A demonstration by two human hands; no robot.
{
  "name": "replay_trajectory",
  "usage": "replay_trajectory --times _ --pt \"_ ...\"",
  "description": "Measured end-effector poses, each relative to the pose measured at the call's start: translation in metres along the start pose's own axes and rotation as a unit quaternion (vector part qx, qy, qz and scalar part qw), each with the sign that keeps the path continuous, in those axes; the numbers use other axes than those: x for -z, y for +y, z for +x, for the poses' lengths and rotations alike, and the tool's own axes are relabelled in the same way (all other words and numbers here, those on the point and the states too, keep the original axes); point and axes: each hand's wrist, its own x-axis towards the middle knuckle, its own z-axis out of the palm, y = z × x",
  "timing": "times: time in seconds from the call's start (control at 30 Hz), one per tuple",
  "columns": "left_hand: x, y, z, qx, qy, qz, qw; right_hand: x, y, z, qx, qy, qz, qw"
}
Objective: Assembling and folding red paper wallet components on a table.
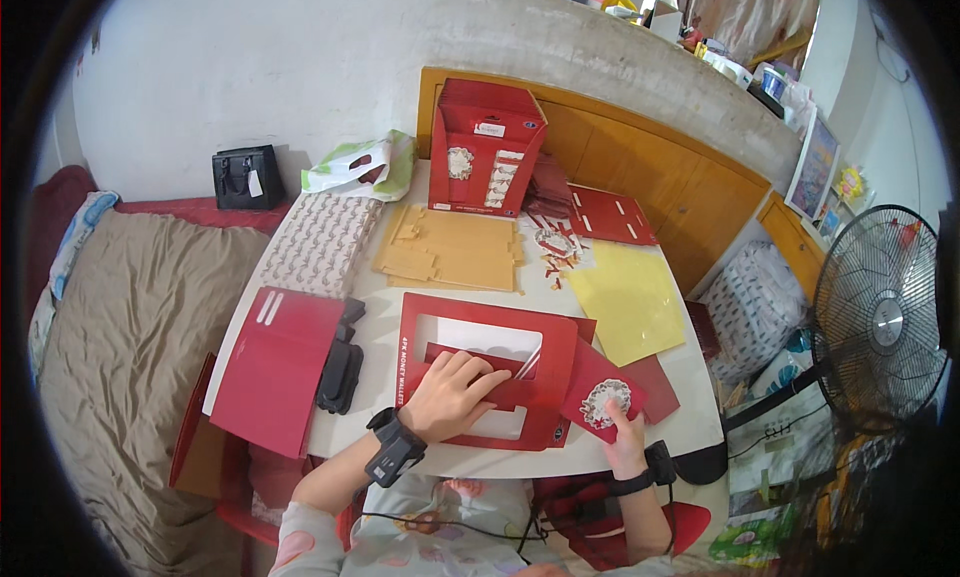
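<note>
A flat red window package lies on the table in front of me, with a dark red card showing through its cut-out. My left hand rests palm down over the package's window, its fingers apart and touching the card there. At the right, my right hand grips a red money wallet by its lower right part. The thumb presses on the wallet's silvery-white ornate label. Beneath the wallet lies a flat darker red sheet. Each wrist wears a black device.
Red folded packages and black cases lie at the left. Behind are brown card pieces, a patterned label sheet, an upright red box, a yellow sheet and scattered labels. A fan stands at the right.
</note>
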Motion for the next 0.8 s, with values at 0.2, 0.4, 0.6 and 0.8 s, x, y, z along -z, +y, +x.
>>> replay_trajectory --times 0.2,0.4,0.6,0.8 --pt "0.003 0.000 -0.002 -0.022 -0.004 -0.009 1.000 0.016 -0.013 0.004 0.001 0.011 -0.062 0.998" --pt "0.006 0.002 -0.001 -0.050 -0.020 -0.014 0.998 0.016 -0.020 0.006 0.003 -0.024 -0.071 0.997" --pt "0.008 0.002 0.000 -0.081 -0.027 -0.020 0.996 0.007 -0.032 0.004 0.025 -0.023 -0.078 0.996" --pt "0.004 0.001 -0.001 -0.100 -0.033 -0.021 0.994 -0.003 -0.034 0.008 0.030 -0.035 -0.095 0.994"
